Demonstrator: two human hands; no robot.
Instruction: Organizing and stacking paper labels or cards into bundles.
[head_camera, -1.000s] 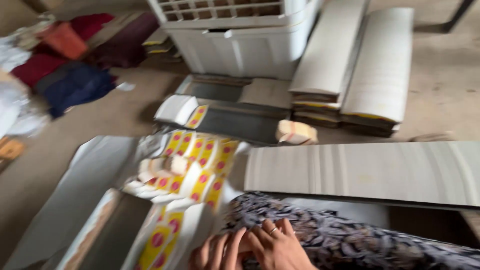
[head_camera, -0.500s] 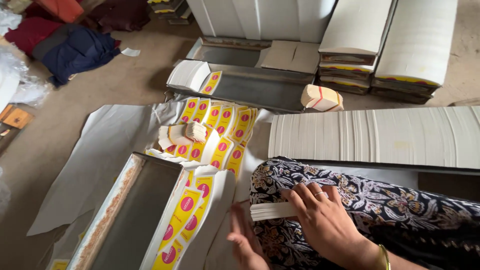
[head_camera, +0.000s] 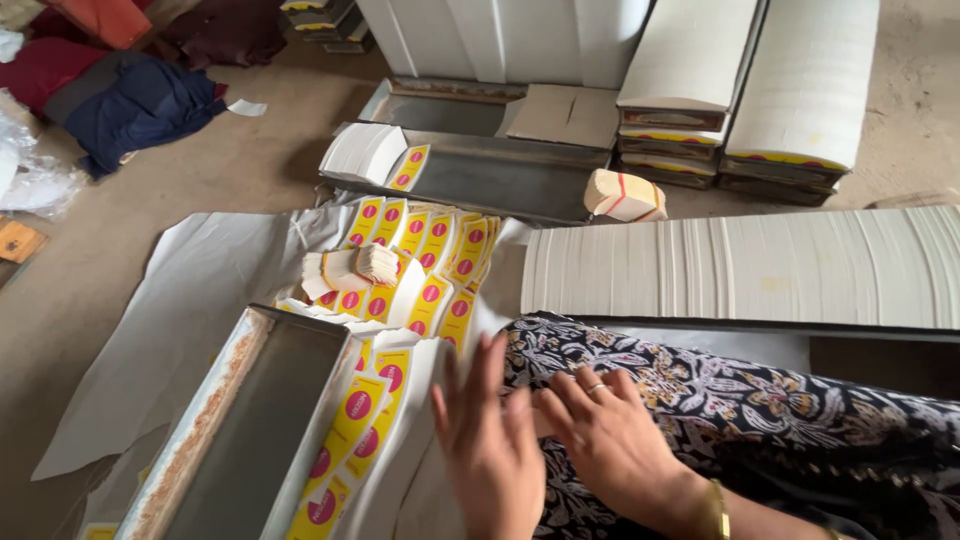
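Nearest the camera, left hand (head_camera: 490, 450) flat, fingers spread and released, resting at the edge of the patterned dark fabric (head_camera: 720, 400) over the lap. Just beside it, right hand (head_camera: 610, 435) palm down on the same fabric, fingers loosely curled, ring on one finger, bangle at the wrist; whether anything is pinched beneath cannot be told. Left of the hands, a long grey metal tray (head_camera: 250, 430) with a rust-stained rim, lying on white paper sheeting (head_camera: 190, 300). Against the tray's right side, yellow labels with pink circles (head_camera: 350, 420), fanned in overlapping rows. Slightly farther, more of these labels (head_camera: 430, 250) spread out, with a small bundled stack of cards (head_camera: 350, 268) on top. To the right, a long row of white sheets (head_camera: 740, 265) on edge. Beyond, a second metal tray (head_camera: 500, 180), a banded packet (head_camera: 625, 195), and tall white stacks (head_camera: 800, 80). Far left, dark blue clothing (head_camera: 140, 105) on the floor.
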